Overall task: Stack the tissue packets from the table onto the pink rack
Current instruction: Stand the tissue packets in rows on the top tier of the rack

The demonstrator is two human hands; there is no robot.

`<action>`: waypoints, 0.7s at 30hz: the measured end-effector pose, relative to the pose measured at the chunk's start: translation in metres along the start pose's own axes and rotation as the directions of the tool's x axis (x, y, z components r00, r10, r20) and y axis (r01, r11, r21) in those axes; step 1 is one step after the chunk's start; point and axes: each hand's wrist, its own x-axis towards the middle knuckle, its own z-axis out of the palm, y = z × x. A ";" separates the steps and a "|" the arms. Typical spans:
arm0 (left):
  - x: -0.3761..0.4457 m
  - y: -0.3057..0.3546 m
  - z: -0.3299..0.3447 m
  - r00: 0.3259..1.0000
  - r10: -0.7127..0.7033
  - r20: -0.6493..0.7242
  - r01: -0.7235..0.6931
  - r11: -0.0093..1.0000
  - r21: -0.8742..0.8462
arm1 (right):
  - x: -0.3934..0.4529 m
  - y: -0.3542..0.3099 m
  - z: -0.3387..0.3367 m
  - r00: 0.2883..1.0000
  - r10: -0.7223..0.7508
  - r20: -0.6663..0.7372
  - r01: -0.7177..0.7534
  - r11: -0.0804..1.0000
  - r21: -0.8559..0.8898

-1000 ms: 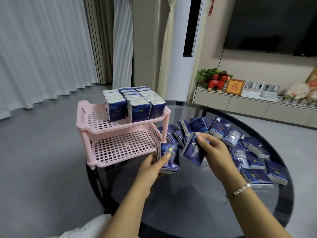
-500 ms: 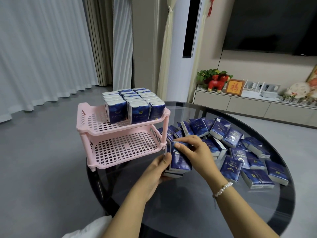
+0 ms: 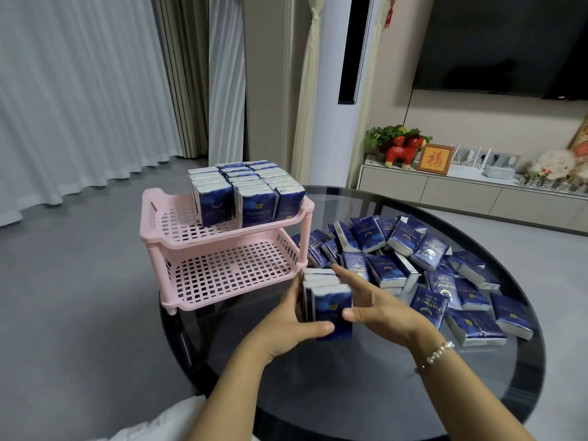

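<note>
Both hands hold one little bunch of tissue packets (image 3: 327, 305) between them, just above the dark glass worktop (image 3: 366, 409). On one side the left hand (image 3: 294, 326) presses flat against the bunch, with its thumb lying across the bottom of the front packet. On the other side the right hand (image 3: 377, 308) presses in too, with its thumb on the front packet and its fingers stretched along the far side. The packets in the bunch stand up on their ends, side by side, dark blue with white tops. The bunch is a bit blurry, so the count is hard to tell. It is right beside the front corner of the pink rack (image 3: 222, 246), near the lower shelf (image 3: 229, 272). That lower shelf has holes all over it and holds no packets. The top shelf (image 3: 178, 224) holds three neat rows of standing packets (image 3: 245, 192), pushed to the back and right side. The rack stands at the left edge of the round worktop. To the right of the hands lies a big messy pile of loose packets (image 3: 423, 265), some flat and some leaning on each other. A bead bracelet (image 3: 440, 351) is on the right wrist. Far behind, a low white cabinet (image 3: 461, 189) holds a red toy animal (image 3: 402, 149) and a small framed picture (image 3: 435, 159).
</note>
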 end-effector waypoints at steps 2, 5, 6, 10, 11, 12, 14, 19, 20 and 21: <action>-0.001 0.000 0.000 1.000 -0.007 0.022 0.003 0.985 0.174 | 0.002 0.003 0.000 1.000 0.023 0.016 -0.020 0.985 -0.174; -0.001 -0.004 0.003 0.998 -0.058 0.038 0.046 0.962 0.268 | 0.004 0.011 -0.004 0.998 0.061 0.017 -0.053 0.949 -0.311; -0.001 -0.006 0.004 0.996 -0.083 0.036 0.070 0.957 0.282 | 0.003 0.012 -0.006 0.998 0.063 0.024 -0.053 0.949 -0.310; 0.000 -0.006 0.009 0.992 -0.124 0.032 0.103 0.923 0.372 | -0.001 0.012 -0.009 0.996 0.062 0.059 -0.044 0.962 -0.271; -0.001 -0.006 0.010 0.992 -0.123 0.031 0.102 0.920 0.380 | -0.001 0.011 -0.009 0.996 0.061 0.060 -0.043 0.961 -0.274; -0.002 -0.005 0.012 0.992 -0.120 0.033 0.098 0.917 0.386 | -0.001 0.011 -0.009 0.996 0.063 0.057 -0.044 0.959 -0.280; -0.002 -0.004 0.013 0.992 -0.115 0.045 0.088 0.914 0.396 | 0.000 0.010 -0.008 0.997 0.066 0.050 -0.048 0.953 -0.300; -0.005 -0.001 0.014 0.997 -0.077 -0.010 0.074 0.903 0.423 | 0.002 0.006 -0.005 0.998 0.064 0.026 -0.052 0.943 -0.329; -0.007 0.003 0.015 0.998 -0.057 -0.038 0.068 0.907 0.416 | 0.002 0.004 -0.004 0.998 0.063 0.015 -0.054 0.941 -0.334; -0.009 0.007 0.014 0.998 -0.037 -0.060 0.058 0.912 0.406 | 0.002 0.002 -0.003 0.998 0.058 0.005 -0.053 0.941 -0.334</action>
